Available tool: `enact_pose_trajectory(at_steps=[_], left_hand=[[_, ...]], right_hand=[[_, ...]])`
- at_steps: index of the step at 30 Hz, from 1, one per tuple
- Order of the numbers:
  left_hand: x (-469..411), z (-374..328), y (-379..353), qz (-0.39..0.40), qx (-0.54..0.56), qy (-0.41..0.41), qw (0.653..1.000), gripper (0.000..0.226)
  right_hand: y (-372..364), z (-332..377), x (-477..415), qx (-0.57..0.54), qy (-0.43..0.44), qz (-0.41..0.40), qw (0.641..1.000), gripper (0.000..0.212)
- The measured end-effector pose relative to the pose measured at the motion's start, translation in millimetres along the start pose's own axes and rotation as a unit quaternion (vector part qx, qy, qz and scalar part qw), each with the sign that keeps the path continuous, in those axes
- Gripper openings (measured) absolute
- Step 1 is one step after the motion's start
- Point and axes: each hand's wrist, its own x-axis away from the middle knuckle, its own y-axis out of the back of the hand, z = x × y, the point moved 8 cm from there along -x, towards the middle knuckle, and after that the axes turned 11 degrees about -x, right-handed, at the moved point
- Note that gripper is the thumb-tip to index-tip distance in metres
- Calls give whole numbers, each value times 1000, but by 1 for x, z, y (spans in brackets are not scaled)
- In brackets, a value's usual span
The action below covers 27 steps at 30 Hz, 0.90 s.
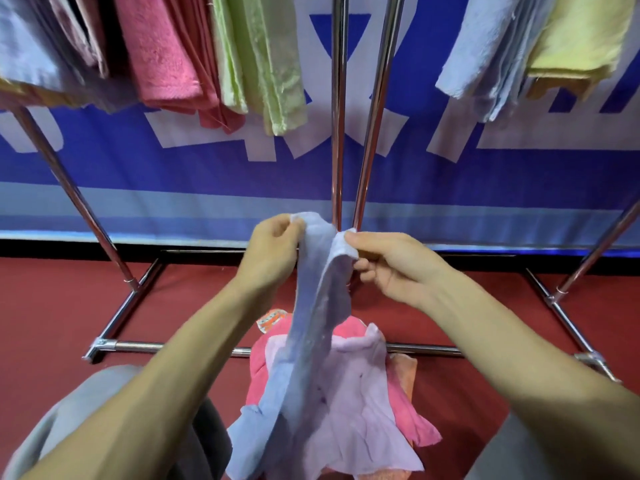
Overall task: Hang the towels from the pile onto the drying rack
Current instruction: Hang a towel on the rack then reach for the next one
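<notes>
Grip: left hand (273, 247) and right hand (391, 265) each pinch the top edge of the blue towel (311, 323). Its tail trails onto the pile (356, 386) on the red floor (52, 306), by the front base bar of the drying rack (337, 133). Risk: the bunched edge may slip or hang crooked, and the tail may drag pile towels along. Pink towel (159, 53) and green towel (263, 64) occupy space overhead left; the rack's uprights stand directly ahead.
</notes>
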Motion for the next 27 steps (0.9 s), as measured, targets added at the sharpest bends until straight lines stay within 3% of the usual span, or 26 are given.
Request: enact_pose_trajectory(at_steps=[4,14,18,21,27], left_hand=[[3,8,-16,3,-8,27,1000,13],[12,-18,-19,21,-92,-83,992,8],[17,-29,-21,55,-127,-137,981,8],[21,-33,-25,106,-126,-156,974,23],[14,-31,-14,53,-83,-142,985,5]], right_hand=[[3,-9,4,11,-30,-37,999,16],[8,-7,6,-51,-49,-59,996,4],[8,-6,6,-68,-43,-60,995,7],[9,-1,11,-61,-36,-62,996,15],[5,4,13,-11,-16,-36,999,10]])
